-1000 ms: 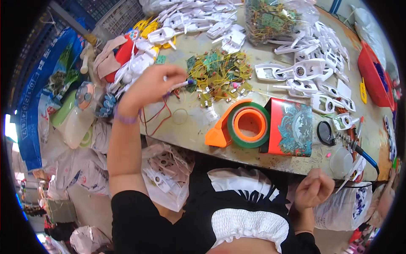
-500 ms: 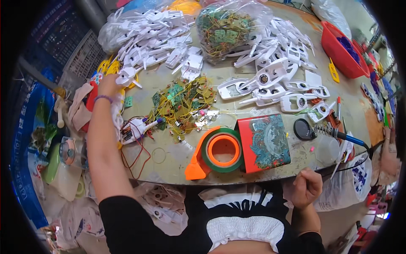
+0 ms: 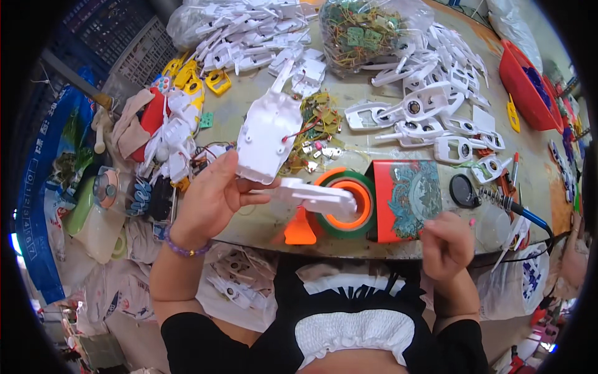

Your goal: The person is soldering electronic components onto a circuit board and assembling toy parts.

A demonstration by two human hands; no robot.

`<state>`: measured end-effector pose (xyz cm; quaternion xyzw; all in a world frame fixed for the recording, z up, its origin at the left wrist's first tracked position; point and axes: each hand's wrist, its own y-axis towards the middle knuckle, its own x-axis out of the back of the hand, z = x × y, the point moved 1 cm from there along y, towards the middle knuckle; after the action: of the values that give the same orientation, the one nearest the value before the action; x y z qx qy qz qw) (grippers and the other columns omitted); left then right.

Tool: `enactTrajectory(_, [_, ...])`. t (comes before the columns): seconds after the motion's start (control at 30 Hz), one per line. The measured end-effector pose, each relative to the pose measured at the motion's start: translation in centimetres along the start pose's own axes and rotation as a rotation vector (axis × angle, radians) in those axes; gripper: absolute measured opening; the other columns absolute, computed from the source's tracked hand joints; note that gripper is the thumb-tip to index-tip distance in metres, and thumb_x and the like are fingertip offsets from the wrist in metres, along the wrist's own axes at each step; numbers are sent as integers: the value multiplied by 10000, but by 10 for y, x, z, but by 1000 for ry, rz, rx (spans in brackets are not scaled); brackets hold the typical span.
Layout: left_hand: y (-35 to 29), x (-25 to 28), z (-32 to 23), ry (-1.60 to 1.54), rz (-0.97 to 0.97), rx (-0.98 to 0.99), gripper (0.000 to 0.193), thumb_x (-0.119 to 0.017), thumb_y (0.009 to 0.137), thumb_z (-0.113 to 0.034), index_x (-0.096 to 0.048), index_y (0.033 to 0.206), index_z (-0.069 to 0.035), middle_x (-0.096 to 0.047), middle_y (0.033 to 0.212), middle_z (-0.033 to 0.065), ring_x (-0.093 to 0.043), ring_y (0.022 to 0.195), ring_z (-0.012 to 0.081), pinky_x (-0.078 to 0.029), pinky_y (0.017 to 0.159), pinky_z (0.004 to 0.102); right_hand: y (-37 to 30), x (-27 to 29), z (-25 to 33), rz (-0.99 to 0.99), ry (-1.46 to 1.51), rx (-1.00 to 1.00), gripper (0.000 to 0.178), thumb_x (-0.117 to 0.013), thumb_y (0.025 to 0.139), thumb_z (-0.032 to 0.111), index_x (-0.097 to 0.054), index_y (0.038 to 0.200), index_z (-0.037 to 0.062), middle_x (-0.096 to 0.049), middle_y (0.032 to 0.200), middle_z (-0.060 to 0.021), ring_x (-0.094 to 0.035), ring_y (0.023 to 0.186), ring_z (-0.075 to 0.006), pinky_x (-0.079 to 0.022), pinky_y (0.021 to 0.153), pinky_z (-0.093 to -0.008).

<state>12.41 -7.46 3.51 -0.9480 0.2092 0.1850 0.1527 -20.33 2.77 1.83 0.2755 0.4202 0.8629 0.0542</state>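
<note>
My left hand (image 3: pixel 210 202) is closed on a white plastic housing (image 3: pixel 266 140) with a narrow stem pointing away from me and a red wire at its side. From the same fingers a second white plastic piece (image 3: pixel 321 198) sticks out to the right, slightly blurred, over a green tape roll (image 3: pixel 367 227) in an orange tape dispenser (image 3: pixel 300 230). My right hand (image 3: pixel 447 245), its fingers curled in, hovers at the table's front edge by a red patterned box (image 3: pixel 385 206). Whether it holds anything small is hidden.
Wired circuit boards (image 3: pixel 324 115) lie mid-table, with more in a clear bag (image 3: pixel 358 40) behind. White housings form piles at the back (image 3: pixel 249 40) and right (image 3: pixel 430 103). A soldering iron (image 3: pixel 526 215) rests at right, below a red basin (image 3: pixel 507 75). Yellow housings (image 3: pixel 187 75) lie far left.
My left hand has come back from the far-left pile toward the middle, bringing the white pieces. My right hand has risen slightly, still curled. The whole view has shifted a little.
</note>
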Motion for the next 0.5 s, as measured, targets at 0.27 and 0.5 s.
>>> enactTrajectory(0.27, [31, -5, 13, -43, -230, -218, 380, -404, 990, -289, -467, 1243, -12, -599, 1153, 128, -603, 1055, 266, -505, 873, 391, 23, -41, 22, 253, 62, 88, 282, -703, 696, 32, -624, 968, 24, -623, 948, -116, -609, 769, -271, -502, 654, -350])
enactTrajectory(0.5, [-14, -74, 29, 14, -42, -11, 489, -338, 990, -357, -392, 1329, -9, -540, 1250, 162, -578, 1104, 278, -557, 824, 372, 13, -28, 17, 164, 76, 79, 279, -701, 684, 12, -632, 954, 22, -630, 929, -105, -607, 779, -278, -503, 673, -352])
